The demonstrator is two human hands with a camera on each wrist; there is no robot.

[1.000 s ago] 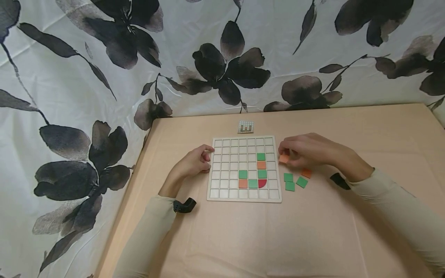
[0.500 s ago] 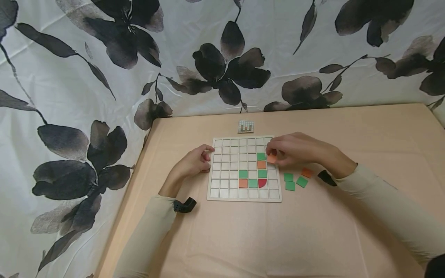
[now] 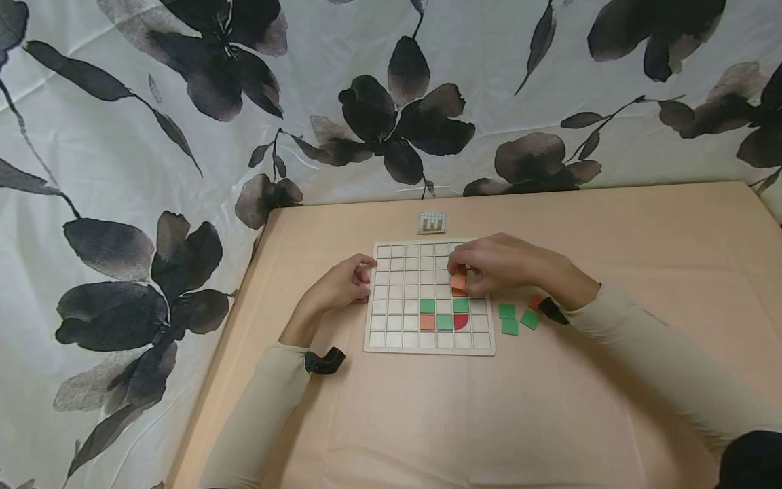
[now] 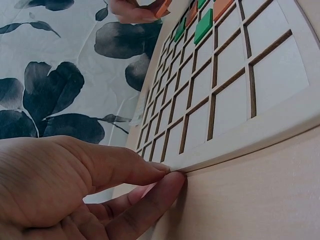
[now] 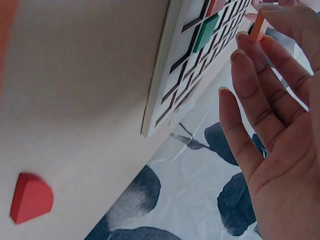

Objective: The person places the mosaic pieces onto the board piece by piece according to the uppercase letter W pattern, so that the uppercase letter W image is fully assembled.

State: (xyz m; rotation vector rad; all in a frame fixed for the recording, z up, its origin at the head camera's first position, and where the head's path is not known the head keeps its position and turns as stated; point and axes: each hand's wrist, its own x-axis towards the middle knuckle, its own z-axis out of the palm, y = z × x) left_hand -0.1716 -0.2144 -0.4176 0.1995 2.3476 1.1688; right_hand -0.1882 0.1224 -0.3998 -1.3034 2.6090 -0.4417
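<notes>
My right hand (image 3: pixel 504 261) is over the right part of the white grid board (image 3: pixel 397 309), pinching an orange square tile (image 5: pixel 258 26) between thumb and fingertips. The tile is tilted above an orange tile that sits in the board. At the board's left edge my left hand (image 3: pixel 342 280) pinches the rim with thumb and curled forefinger (image 4: pixel 162 197). Set in the grid are green tiles (image 3: pixel 427 305), another orange tile (image 3: pixel 427 322) and a red rounded piece (image 3: pixel 461 322). The right hand hides some upper-right cells.
Loose green tiles (image 3: pixel 510 327) lie right of the board, by an orange tile (image 3: pixel 535 301) partly covered by the right wrist strap. A loose red piece (image 5: pixel 31 198) shows in the right wrist view. Behind the board lies a small patterned card (image 3: pixel 432 223).
My right hand has carried the orange tile leftward from beside the board to above its right-hand columns. The left hand has stayed at the board's edge.
</notes>
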